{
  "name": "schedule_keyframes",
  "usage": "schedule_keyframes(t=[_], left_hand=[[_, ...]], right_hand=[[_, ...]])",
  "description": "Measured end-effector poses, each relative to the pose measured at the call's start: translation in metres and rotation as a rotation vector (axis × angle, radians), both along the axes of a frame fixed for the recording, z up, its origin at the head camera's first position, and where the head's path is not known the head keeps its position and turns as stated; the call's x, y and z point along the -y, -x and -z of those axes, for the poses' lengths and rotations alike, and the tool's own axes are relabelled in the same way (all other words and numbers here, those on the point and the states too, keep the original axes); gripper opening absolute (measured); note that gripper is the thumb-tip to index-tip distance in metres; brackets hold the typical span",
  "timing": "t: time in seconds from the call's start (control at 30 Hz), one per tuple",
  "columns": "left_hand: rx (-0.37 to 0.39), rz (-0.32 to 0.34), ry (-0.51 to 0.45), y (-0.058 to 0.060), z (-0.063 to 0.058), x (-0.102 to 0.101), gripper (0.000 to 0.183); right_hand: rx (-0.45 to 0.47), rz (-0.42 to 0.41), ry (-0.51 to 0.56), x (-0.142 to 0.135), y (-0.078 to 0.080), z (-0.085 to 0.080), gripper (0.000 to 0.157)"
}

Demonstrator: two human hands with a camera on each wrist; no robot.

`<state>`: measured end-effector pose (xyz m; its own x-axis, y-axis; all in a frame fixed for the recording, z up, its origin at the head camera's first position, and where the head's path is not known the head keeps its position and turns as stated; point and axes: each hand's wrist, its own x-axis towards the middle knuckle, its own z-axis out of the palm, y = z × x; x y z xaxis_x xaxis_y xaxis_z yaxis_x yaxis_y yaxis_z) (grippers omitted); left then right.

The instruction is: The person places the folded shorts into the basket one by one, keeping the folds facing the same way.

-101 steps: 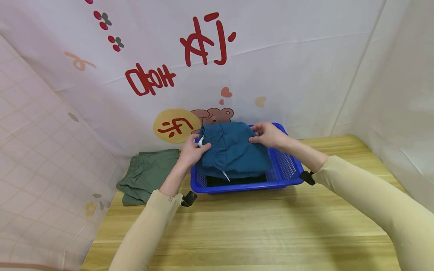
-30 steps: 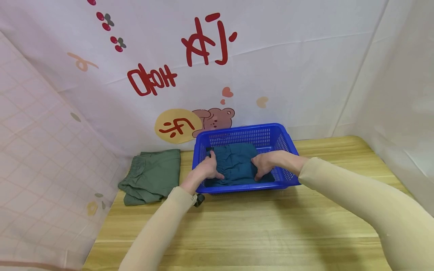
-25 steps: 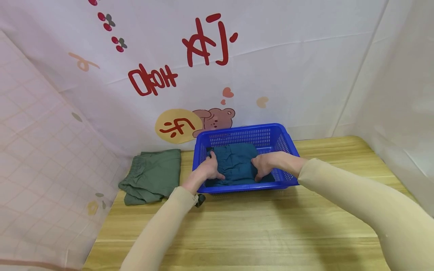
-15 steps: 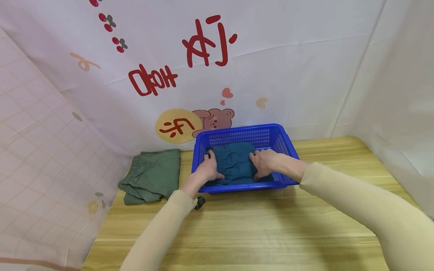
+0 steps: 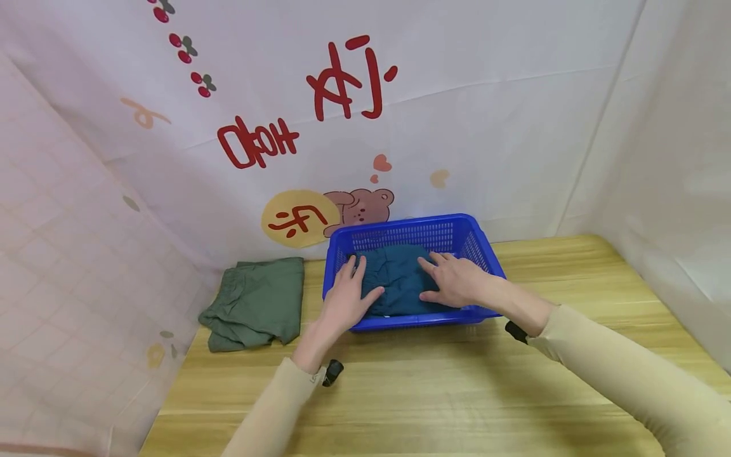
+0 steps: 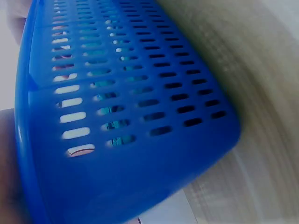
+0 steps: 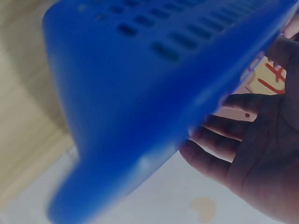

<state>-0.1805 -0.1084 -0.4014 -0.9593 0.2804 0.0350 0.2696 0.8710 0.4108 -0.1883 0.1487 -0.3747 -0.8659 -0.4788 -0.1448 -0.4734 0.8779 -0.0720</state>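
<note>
On wood-grain table (image 5: 434,406), toward back: blue plastic basket (image 5: 411,323), slotted sides, just in front of white fabric backdrop (image 5: 485,152).
Teal bottoms (image 5: 400,279): folded, elastic waist at L end, lying inside basket btwn the hands; teal also shows thru slots in L wrist view.
L hand (image 5: 347,297): reaches over L/front rim, fingers spread above waistband end, thumb out over cloth.
R hand (image 5: 458,280): over other end of bottoms, fingers parted, relaxed; R wrist view has it by the rim.
Hands: apart; can't tell if fingertips touch cloth.
Gray-green bottoms (image 5: 263,301): folded, on table L of basket, well apart from R hand.
Sleeves (image 5: 622,371): cream, long, w/ small black devices (image 5: 333,372) at wrists.
Backdrop print: red characters, bear (image 5: 371,207), cherries, hearts.
</note>
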Motion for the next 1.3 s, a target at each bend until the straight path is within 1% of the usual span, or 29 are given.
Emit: schedule_keyframes(t=[0.07, 0.17, 0.37, 0.5, 0.67, 0.83, 1.03, 1.17, 1.3], left_hand=[[-0.031, 0.021, 0.000, -0.004, 0.003, 0.002, 0.077], [-0.053, 0.034, -0.039, -0.010, 0.004, 0.005, 0.075], [-0.063, 0.018, -0.144, -0.024, 0.005, 0.012, 0.071], [-0.122, 0.024, -0.190, -0.033, 0.009, 0.015, 0.070], [-0.206, 0.037, -0.269, -0.045, 0.013, 0.020, 0.066], [-0.249, 0.005, -0.347, -0.053, 0.015, 0.026, 0.064], [-0.262, -0.049, -0.397, -0.063, 0.019, 0.035, 0.062], [-0.257, -0.062, -0.403, -0.067, 0.017, 0.039, 0.062], [-0.230, -0.070, -0.395, -0.070, 0.016, 0.042, 0.062]], right_hand=[[-0.017, 0.012, 0.036, 0.000, -0.004, 0.001, 0.080], [-0.033, 0.033, 0.107, 0.000, -0.010, 0.004, 0.079], [-0.075, 0.051, 0.236, 0.001, -0.029, 0.007, 0.078], [-0.090, 0.062, 0.296, 0.007, -0.042, 0.009, 0.078], [-0.093, 0.061, 0.373, 0.020, -0.055, 0.017, 0.079], [-0.109, 0.094, 0.472, 0.033, -0.062, 0.027, 0.079], [-0.104, 0.108, 0.546, 0.048, -0.071, 0.035, 0.077], [-0.120, 0.137, 0.603, 0.056, -0.074, 0.036, 0.077], [-0.150, 0.159, 0.659, 0.065, -0.080, 0.040, 0.076]])
